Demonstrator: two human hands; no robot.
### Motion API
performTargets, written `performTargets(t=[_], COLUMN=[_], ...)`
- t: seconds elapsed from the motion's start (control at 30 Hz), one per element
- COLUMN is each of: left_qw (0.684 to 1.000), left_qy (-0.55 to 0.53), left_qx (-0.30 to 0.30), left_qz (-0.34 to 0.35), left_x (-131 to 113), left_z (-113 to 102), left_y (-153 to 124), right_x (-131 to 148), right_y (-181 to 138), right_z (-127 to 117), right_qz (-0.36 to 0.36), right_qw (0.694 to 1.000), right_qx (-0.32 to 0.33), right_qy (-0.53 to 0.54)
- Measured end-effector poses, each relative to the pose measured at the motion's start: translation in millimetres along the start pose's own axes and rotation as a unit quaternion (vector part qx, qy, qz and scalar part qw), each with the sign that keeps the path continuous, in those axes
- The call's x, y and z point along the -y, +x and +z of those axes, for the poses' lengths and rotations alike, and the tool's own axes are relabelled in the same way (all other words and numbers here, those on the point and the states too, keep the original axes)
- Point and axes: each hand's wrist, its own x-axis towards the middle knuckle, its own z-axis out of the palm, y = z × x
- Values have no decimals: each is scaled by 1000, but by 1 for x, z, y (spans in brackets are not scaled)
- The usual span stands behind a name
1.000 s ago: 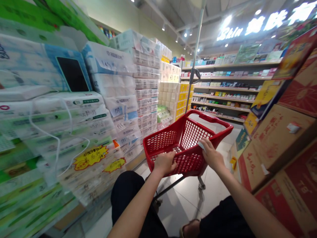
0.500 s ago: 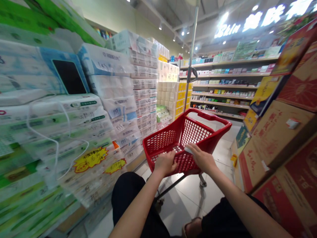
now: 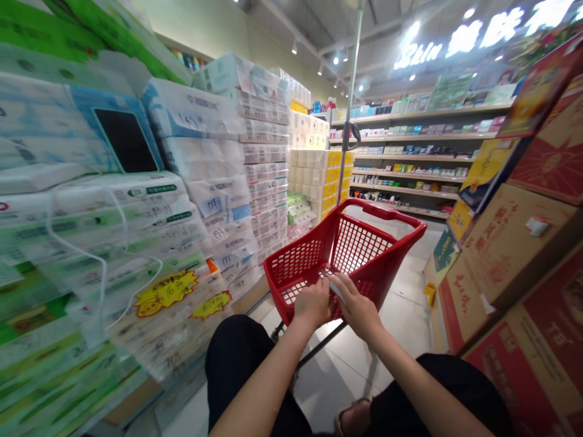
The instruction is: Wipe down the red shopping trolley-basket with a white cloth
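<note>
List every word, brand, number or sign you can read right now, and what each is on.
"Skin": lit sign; its Chinese characters glare too much to read surely.
"16 90": larger yellow tag, handwritten.
"TB", probably: red carton, lower right.
None readable: red cart, white item in the right hand.
Too blurred or small: smaller yellow tag, white paper packs, shelf goods.

A person's left hand (image 3: 312, 305), fingers curled in, right hand (image 3: 359, 308) just beside it, fingers bent and knuckles up, left forearm (image 3: 277, 376) and right forearm (image 3: 421, 382) behind, converging forward, both wrists bare.
</note>
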Motion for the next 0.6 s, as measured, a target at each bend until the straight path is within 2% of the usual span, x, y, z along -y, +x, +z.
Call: performTargets(t=[0.07,0.17,0.27,0.37,0.47,0.6], left_qw=[1000,1000,999,998,997,999], left_qy=[-8,-30,-38,-30,-26,-19], left_qx=[1,-5,-8,-9,19,36], left_qz=[-7,-6,8,48,65,0], left_x=[-2,0,15,38,53,51], left_z=[0,-4,-11,-17,-16,-10], left_y=[-2,-7,-14,-22,-29,-31], right_x=[-7,-43,-82,-99,-86,-32], right_y=[-1,5,11,12,9,-5], right_z=[-4,-22,-41,-48,-40,-20], right_qz=[-10,20,77,110,125,69], right_qw=[1000,998,994,991,991,997], right_qx=[9,21,7,-13,-23,-14], right_qy=[-16,-56,-73,-73,-44,32])
